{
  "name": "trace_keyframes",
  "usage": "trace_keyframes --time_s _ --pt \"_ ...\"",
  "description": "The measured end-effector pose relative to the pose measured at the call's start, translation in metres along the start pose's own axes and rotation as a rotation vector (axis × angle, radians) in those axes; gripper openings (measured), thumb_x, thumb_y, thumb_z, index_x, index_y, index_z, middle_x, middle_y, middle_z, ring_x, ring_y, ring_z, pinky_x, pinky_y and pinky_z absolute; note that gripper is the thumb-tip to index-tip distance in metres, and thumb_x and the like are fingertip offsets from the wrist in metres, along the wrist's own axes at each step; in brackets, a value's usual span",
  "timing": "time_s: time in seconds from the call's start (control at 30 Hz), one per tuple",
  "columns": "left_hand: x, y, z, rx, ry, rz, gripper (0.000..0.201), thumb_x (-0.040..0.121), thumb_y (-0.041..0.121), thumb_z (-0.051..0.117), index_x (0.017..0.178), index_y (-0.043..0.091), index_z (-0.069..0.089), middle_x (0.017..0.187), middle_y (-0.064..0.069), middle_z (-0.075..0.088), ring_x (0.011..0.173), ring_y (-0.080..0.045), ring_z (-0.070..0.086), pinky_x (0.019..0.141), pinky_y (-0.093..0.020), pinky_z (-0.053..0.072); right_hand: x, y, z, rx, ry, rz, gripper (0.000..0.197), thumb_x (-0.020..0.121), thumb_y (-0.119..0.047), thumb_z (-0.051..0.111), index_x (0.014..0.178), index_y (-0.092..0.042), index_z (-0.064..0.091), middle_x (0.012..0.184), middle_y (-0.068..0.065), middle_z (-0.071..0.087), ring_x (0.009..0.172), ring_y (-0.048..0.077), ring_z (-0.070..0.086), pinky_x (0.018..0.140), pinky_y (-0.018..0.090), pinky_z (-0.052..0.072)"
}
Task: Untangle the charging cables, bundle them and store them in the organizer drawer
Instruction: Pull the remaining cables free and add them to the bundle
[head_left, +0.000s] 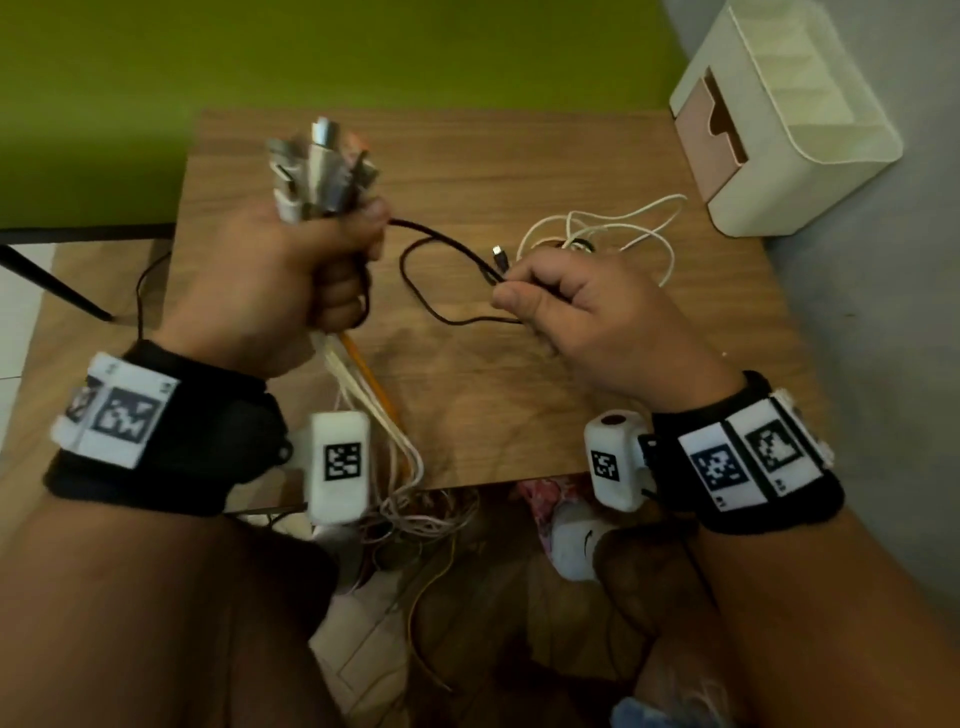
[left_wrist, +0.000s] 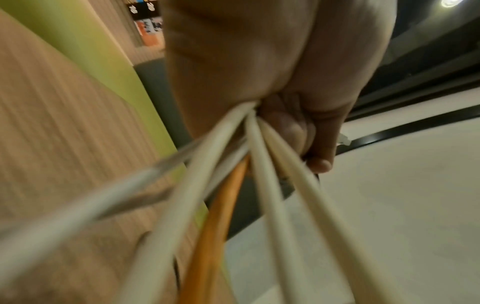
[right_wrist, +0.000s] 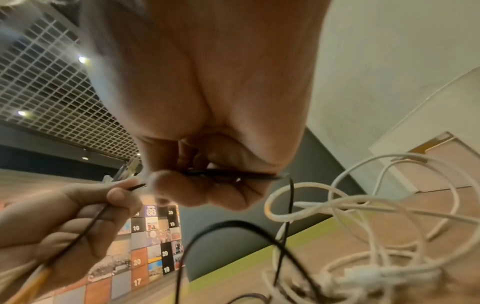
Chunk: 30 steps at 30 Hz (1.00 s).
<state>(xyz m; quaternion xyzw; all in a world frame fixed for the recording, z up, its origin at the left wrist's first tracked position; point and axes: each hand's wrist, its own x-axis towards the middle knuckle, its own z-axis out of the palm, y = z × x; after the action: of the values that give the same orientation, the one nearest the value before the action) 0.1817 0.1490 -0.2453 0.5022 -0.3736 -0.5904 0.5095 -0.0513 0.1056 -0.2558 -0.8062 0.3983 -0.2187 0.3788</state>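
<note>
My left hand (head_left: 311, 270) grips a bunch of cables in its fist, plug ends (head_left: 319, 174) sticking up and white and orange strands (left_wrist: 215, 216) hanging below the table edge. A thin black cable (head_left: 441, 260) runs from that fist to my right hand (head_left: 524, 296), which pinches it between thumb and forefinger near its small plug (head_left: 500, 255); the pinch also shows in the right wrist view (right_wrist: 233, 174). A loose white cable tangle (head_left: 613, 234) lies on the wooden table (head_left: 467, 405) behind my right hand. The cream organizer (head_left: 779, 119) stands at the back right, its pinkish drawer (head_left: 711, 130) showing.
A green wall panel (head_left: 260, 52) lies beyond the table. Grey floor (head_left: 883, 364) runs along the right. More wires (head_left: 415, 519) and a white shoe (head_left: 576, 540) sit below the table's near edge.
</note>
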Motion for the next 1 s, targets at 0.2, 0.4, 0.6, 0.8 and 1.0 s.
trace_keyframes --time_s 0.2,0.4,0.6,0.8,1.0 --pt "0.006 -0.018 0.013 0.642 0.123 -0.088 0.011 0.086 0.021 0.070 0.080 0.013 0.068 0.054 0.005 0.047 0.041 -0.006 0.036 0.044 -0.023 0.031 -0.003 0.007 -0.012 -0.033 0.187 -0.124 0.014 0.096 -0.017 0.059 0.095 -0.013 0.073 0.081 -0.005 0.058 0.076 0.008 0.055 0.068 0.016 0.039" --pt "0.009 -0.029 0.042 0.621 0.069 0.215 0.019 0.085 0.012 0.072 0.101 0.000 0.072 0.078 0.000 0.070 0.060 0.006 0.052 0.054 -0.009 0.038 0.000 0.013 -0.005 -0.139 0.054 -0.074 0.018 0.091 -0.021 0.063 0.081 -0.010 0.073 0.073 -0.008 0.062 0.071 0.008 0.057 0.064 0.022 0.040" --pt "0.009 -0.037 0.054 0.462 -0.118 0.185 0.022 0.093 0.014 0.064 0.073 0.011 0.057 0.049 0.013 0.043 0.043 -0.001 0.034 0.044 -0.017 0.029 0.001 0.008 -0.004 -0.035 0.170 -0.126 0.015 0.092 -0.019 0.062 0.087 -0.009 0.073 0.076 -0.009 0.061 0.072 0.008 0.056 0.064 0.021 0.040" --pt "0.005 -0.028 0.046 -0.047 -0.177 0.036 0.021 0.088 0.023 0.055 0.071 0.014 0.052 0.055 -0.001 0.021 0.039 -0.006 0.019 0.040 -0.014 0.019 0.001 0.014 -0.005 0.018 0.188 -0.133 0.028 0.098 -0.028 0.056 0.083 -0.008 0.068 0.074 0.000 0.064 0.071 0.013 0.057 0.064 0.029 0.044" --pt "0.008 -0.019 0.019 -0.063 -0.026 -0.035 0.025 0.096 0.025 0.052 0.073 0.014 0.052 0.055 0.005 0.019 0.044 -0.009 0.013 0.037 -0.020 0.013 0.004 0.026 -0.012 0.036 0.278 -0.057 0.023 0.099 -0.022 0.055 0.092 -0.007 0.071 0.087 -0.004 0.063 0.083 0.003 0.059 0.074 0.020 0.046"
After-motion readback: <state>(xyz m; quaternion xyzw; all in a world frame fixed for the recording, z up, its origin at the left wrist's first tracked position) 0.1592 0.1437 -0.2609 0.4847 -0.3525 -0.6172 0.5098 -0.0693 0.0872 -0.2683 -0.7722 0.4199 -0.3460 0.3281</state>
